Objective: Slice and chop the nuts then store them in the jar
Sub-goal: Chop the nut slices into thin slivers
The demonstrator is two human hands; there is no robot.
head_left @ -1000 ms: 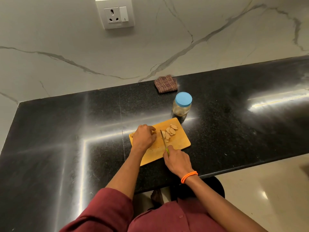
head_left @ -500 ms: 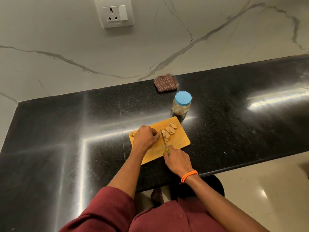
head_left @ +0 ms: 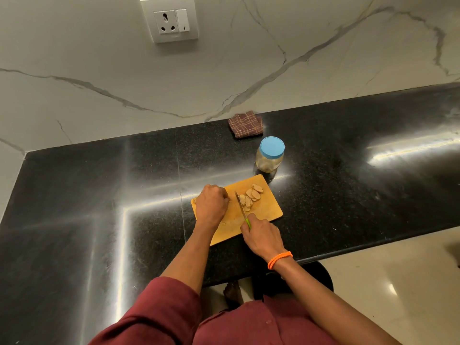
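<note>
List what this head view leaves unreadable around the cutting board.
- What the left hand pins on the cutting board: covered by its curled fingers.
- The knife handle: only a green sliver shows; the right hand wraps the rest in its grip.
- How full the jar is: too small, glare on the wall.
- The board's near-left part: behind the left forearm.

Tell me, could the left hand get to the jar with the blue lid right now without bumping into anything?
Probably yes. The jar stands just beyond the cutting board's far corner, with bare counter around it. The left hand would have to pass over the knife and the nut slices, though.
</note>
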